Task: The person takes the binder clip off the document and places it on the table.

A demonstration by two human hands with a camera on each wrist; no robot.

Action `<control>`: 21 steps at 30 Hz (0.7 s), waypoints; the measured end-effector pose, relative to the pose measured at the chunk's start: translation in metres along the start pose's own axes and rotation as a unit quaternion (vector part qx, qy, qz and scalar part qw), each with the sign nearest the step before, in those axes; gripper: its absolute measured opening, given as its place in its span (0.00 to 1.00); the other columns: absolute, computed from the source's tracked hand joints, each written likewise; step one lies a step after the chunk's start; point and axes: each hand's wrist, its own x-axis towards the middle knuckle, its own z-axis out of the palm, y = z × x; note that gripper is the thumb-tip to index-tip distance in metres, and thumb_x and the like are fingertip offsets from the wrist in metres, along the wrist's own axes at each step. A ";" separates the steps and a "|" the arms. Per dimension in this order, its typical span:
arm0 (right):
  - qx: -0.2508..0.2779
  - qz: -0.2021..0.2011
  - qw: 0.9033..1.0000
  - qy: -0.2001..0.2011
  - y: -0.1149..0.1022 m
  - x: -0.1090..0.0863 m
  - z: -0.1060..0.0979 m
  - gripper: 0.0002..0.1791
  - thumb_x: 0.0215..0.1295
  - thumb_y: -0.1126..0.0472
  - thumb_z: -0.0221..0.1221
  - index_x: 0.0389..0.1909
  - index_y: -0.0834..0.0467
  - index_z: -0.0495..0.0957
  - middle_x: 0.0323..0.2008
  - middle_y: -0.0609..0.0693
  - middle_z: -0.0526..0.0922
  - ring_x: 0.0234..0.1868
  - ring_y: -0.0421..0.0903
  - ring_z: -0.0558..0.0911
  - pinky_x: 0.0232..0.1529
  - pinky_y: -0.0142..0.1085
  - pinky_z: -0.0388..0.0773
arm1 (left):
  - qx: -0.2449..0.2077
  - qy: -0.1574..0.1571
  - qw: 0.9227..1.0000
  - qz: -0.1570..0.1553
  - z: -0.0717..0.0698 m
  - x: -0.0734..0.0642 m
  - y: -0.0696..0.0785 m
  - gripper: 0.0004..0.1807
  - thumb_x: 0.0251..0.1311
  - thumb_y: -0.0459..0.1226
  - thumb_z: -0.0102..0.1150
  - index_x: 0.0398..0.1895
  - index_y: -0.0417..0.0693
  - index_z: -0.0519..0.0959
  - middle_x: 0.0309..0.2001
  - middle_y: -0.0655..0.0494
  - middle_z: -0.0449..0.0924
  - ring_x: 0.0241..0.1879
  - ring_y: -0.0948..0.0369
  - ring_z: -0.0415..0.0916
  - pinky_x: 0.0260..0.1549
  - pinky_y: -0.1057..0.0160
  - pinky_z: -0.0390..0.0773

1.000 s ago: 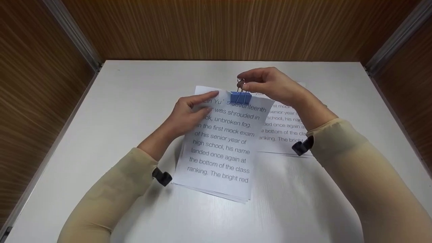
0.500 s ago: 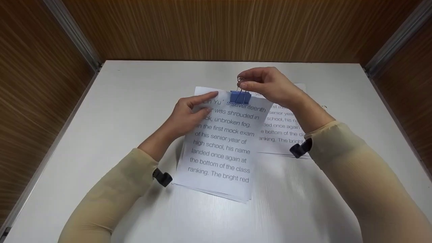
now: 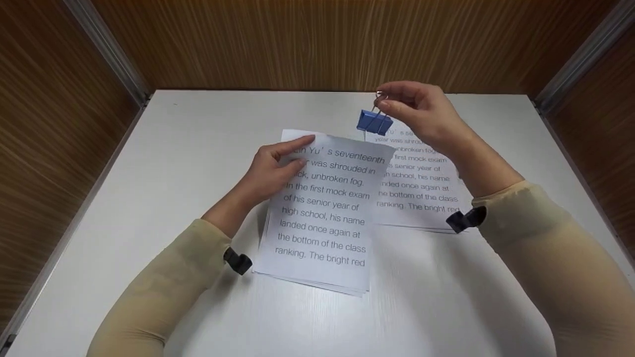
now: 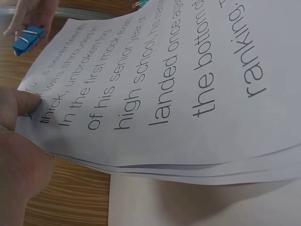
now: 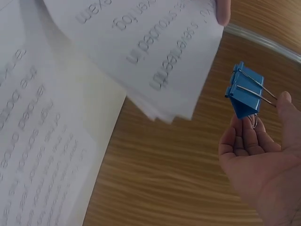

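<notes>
My left hand [image 3: 275, 166] pinches a stack of printed sheets [image 3: 325, 213] near its upper left corner, thumb on the top page. The stack is held at a tilt, its top edge raised. In the right wrist view its loose lower corners fan apart. My right hand [image 3: 421, 111] holds a blue binder clip [image 3: 375, 122] by its wire handles, between thumb and fingers. The clip is off the paper, above and right of the stack's top edge. The right wrist view shows the clip [image 5: 247, 89] with no paper in it.
A second printed stack [image 3: 416, 198] lies on the white table [image 3: 198, 139], partly behind the held sheets and under my right forearm. A small teal thing with a wire loop [image 4: 139, 4] shows at the top of the left wrist view. Wood-grain panels [image 3: 317, 44] wall the table's back and sides.
The binder clip has come off the stack's top edge and moved up and right in my right hand. More of the second stack shows. My left hand and the sheets have barely shifted.
</notes>
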 end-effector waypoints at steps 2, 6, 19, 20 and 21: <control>-0.008 0.010 1.000 0.001 0.003 -0.007 -0.012 0.25 0.77 0.52 0.64 0.68 0.59 0.79 0.56 0.53 0.86 0.57 0.49 0.83 0.58 0.32 0.78 | -0.001 0.003 1.000 0.000 -0.001 0.001 -0.002 0.28 0.74 0.30 0.60 0.72 0.64 0.79 0.71 0.65 0.77 0.68 0.63 0.76 0.65 0.58 0.76; -0.021 0.020 1.000 0.006 0.014 -0.022 -0.036 0.27 0.77 0.49 0.64 0.70 0.57 0.78 0.57 0.52 0.85 0.58 0.50 0.82 0.59 0.30 0.77 | 0.000 0.007 1.000 -0.007 -0.004 0.001 -0.003 0.28 0.74 0.30 0.60 0.72 0.64 0.79 0.72 0.65 0.76 0.70 0.64 0.73 0.69 0.58 0.71; -0.070 0.079 0.994 -0.010 0.065 -0.077 -0.096 0.19 0.78 0.54 0.63 0.57 0.65 0.82 0.56 0.51 0.87 0.57 0.47 0.82 0.57 0.24 0.74 | 0.013 0.023 1.000 -0.016 -0.009 0.001 -0.008 0.27 0.74 0.31 0.61 0.72 0.66 0.79 0.72 0.68 0.75 0.73 0.67 0.68 0.77 0.59 0.59; -0.076 0.089 0.993 -0.010 0.068 -0.080 -0.099 0.19 0.78 0.53 0.63 0.56 0.65 0.82 0.56 0.50 0.88 0.57 0.46 0.82 0.57 0.24 0.74 | 0.013 0.024 1.000 -0.015 -0.009 0.001 -0.008 0.27 0.74 0.31 0.61 0.72 0.66 0.79 0.72 0.68 0.75 0.73 0.66 0.68 0.77 0.59 0.59; -0.078 0.099 0.992 -0.010 0.072 -0.084 -0.103 0.20 0.78 0.53 0.64 0.56 0.66 0.82 0.56 0.49 0.88 0.58 0.45 0.82 0.57 0.25 0.73 | 0.013 0.024 1.000 -0.015 -0.009 0.000 -0.008 0.28 0.74 0.31 0.61 0.72 0.65 0.79 0.72 0.68 0.75 0.73 0.66 0.68 0.77 0.59 0.58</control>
